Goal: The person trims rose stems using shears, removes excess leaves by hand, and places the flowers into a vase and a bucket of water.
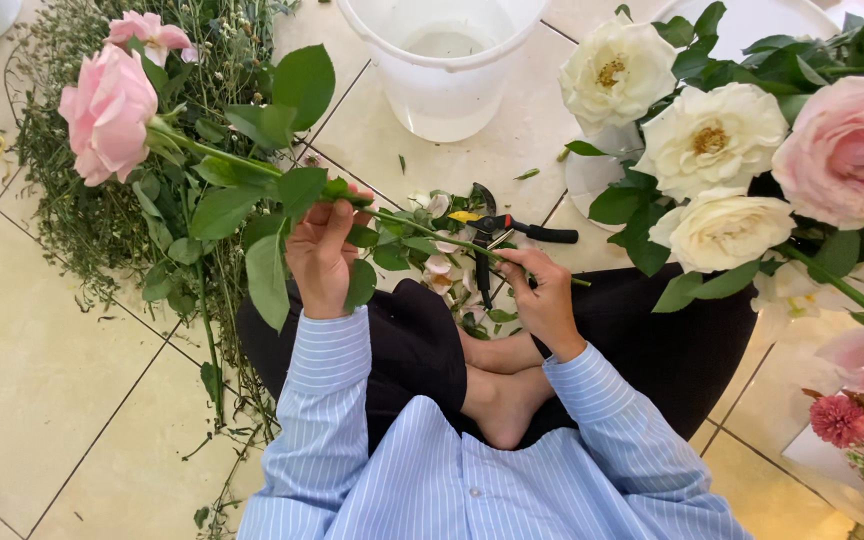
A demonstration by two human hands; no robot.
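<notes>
I see my left hand (pixel 320 258) closed around the upper part of a pink rose stem (pixel 252 165), fingers wrapped just below a cluster of broad green leaves. My right hand (pixel 544 296) pinches the lower end of the same stem between thumb and fingertips, so the stem runs slantwise between the two hands, with its cut end poking out just past the right hand. The pink rose bloom (pixel 109 112) sits at the upper left end of the stem, well above the left hand, and a second, smaller pink bloom (pixel 155 35) shows just beyond it.

Both sleeves are blue-and-white striped; the person sits cross-legged on the tiled floor (pixel 42 380) with bare feet tucked under.

Just beyond the right hand, black-handled pruning shears (pixel 512 228) lie on the floor among stripped leaves and pale petals (pixel 440 265). Farther out stands a white bucket (pixel 442 85). To the left lies a heap of green trimmings (pixel 82 210). To the right rises a bunch of cream roses (pixel 712 140) with a large pink rose (pixel 852 150) beside them, and a small dark pink flower (pixel 839 420) sits at the lower right.
</notes>
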